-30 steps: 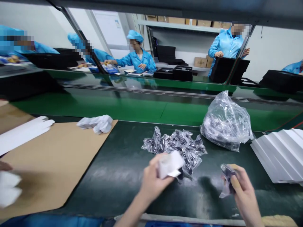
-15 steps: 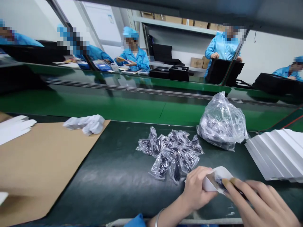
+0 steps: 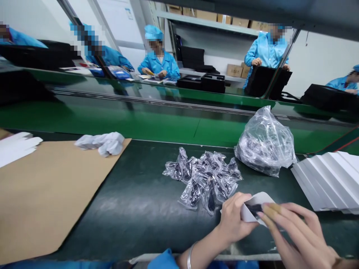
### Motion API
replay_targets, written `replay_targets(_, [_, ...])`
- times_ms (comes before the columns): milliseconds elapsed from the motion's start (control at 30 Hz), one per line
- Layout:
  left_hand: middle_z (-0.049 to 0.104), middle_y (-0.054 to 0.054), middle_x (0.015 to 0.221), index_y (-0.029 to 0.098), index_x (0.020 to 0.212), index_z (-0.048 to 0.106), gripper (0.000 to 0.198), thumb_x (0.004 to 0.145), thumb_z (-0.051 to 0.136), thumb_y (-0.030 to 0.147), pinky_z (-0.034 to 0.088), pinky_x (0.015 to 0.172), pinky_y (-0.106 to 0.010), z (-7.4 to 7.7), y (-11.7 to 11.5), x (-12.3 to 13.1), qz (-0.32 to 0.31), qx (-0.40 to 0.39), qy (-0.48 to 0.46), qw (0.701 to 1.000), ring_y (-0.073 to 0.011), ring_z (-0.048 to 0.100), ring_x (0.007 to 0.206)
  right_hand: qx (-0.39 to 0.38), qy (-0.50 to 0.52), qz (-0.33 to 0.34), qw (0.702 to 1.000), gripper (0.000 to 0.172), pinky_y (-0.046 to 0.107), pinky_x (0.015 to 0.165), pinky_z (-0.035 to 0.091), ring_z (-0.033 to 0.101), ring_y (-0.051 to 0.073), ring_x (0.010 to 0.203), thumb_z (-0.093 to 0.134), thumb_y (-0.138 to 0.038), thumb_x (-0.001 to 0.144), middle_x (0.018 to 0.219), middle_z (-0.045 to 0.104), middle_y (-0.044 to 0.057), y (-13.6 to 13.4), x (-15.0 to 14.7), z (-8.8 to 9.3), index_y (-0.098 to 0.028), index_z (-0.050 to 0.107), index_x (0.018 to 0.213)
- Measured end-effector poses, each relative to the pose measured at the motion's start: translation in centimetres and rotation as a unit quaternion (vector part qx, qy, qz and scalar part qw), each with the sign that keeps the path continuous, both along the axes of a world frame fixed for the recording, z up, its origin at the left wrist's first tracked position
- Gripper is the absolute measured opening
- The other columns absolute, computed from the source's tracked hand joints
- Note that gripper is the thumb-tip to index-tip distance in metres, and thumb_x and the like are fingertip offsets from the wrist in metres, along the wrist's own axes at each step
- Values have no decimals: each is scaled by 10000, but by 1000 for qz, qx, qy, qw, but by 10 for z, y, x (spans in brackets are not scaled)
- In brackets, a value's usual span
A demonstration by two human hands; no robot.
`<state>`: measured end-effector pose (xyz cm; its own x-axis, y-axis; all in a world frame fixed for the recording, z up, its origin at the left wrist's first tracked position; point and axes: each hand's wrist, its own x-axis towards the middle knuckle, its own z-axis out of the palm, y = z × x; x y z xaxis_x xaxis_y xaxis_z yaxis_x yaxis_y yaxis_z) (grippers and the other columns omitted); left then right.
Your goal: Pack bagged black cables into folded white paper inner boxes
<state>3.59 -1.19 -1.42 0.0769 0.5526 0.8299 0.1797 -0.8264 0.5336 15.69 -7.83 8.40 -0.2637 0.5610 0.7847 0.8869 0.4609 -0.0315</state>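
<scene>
My left hand [image 3: 232,215] is closed around a small white box [image 3: 263,198] whose open end faces right, with a flap standing up. In the box's mouth shows a dark item [image 3: 254,209], partly hidden; its kind cannot be made out. Pinched fingers of my right hand [image 3: 301,231] touch its outer end at the opening. Left of the box lies a heap of dark items in clear plastic sleeves [image 3: 209,179].
Behind the heap stands a clear bag [image 3: 265,145] of similar pieces. Flat white cartons [image 3: 328,183] overlap at the right. Brown cardboard [image 3: 56,186] with crumpled white pieces [image 3: 109,144] covers the left. Across the green belt [image 3: 157,123], several people in blue work.
My right fingers have shifted left against the box's mouth, and the dark item sits further inside it. My left hand keeps its hold on the box.
</scene>
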Motion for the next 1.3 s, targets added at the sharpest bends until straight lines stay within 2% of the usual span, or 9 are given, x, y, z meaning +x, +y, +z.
replay_targets(100, [682,-49,842,187,1254,433,360,908,490,269,542,569,-273,2,-3,2,-29,16,19,999,-167,646,650,-3,-36,-45,998,72,412,877,353,569,237,1019,598,-162,889,943,683,41,4,-10,-12,-204,648,920])
replay_targets(233, [691,-66,879,185,1265,435,360,922,465,292,552,582,-288,3,-4,2,-11,16,29,999,-182,659,680,18,3,-71,997,104,409,888,379,534,256,1083,580,-153,903,1032,605,95,3,-15,-22,-178,640,986])
replay_targets(367, [688,-79,924,179,1271,438,474,879,580,404,587,645,-318,1,0,-2,16,-7,20,1000,-207,686,749,81,52,-98,990,291,361,827,420,554,214,938,738,-99,784,954,602,96,-8,-6,-27,-112,604,1041])
replay_targets(567, [670,-48,933,223,1292,426,555,809,677,330,590,672,-329,-7,-1,-4,-6,-59,-12,998,-195,674,742,-8,2,-73,997,143,419,935,346,457,301,1213,618,-170,880,1078,580,97,-11,-7,-35,-200,657,1014])
replay_targets(700, [650,-41,913,223,1274,424,477,844,609,313,577,670,-338,-7,-3,-4,-20,-82,-23,996,-189,658,739,-66,33,-103,992,169,504,1052,235,323,336,1380,526,-297,931,1159,558,87,-8,-24,-27,-269,682,990])
replay_targets(800, [644,-27,887,232,1254,427,426,849,560,250,552,633,-305,-2,-4,-2,-44,-65,-10,997,-171,639,717,-69,31,-132,988,243,549,1103,168,344,330,1380,458,-325,950,1181,589,66,-6,-30,-22,-244,669,862])
replay_targets(900, [648,-28,888,232,1242,436,423,841,569,247,532,602,-278,2,-5,0,-41,-57,-6,998,-165,630,710,-1,-1,-145,989,98,513,1070,272,439,331,1290,613,-294,866,1128,605,75,-8,-24,-24,-227,667,911])
replay_targets(1033, [655,-40,897,232,1246,436,407,867,566,305,540,608,-289,2,-7,0,-38,-46,-8,998,-178,635,723,85,-49,-140,985,367,451,908,430,507,318,1138,782,-174,712,1090,554,106,-13,-11,-32,-234,661,1054])
replay_targets(1300, [660,-70,1002,231,1216,482,347,881,545,294,568,794,-415,8,-13,-3,47,-98,15,994,-232,664,891,19,-48,-156,986,246,502,1017,304,368,374,1336,636,-274,836,1051,584,105,-6,-25,-18,-211,671,1071])
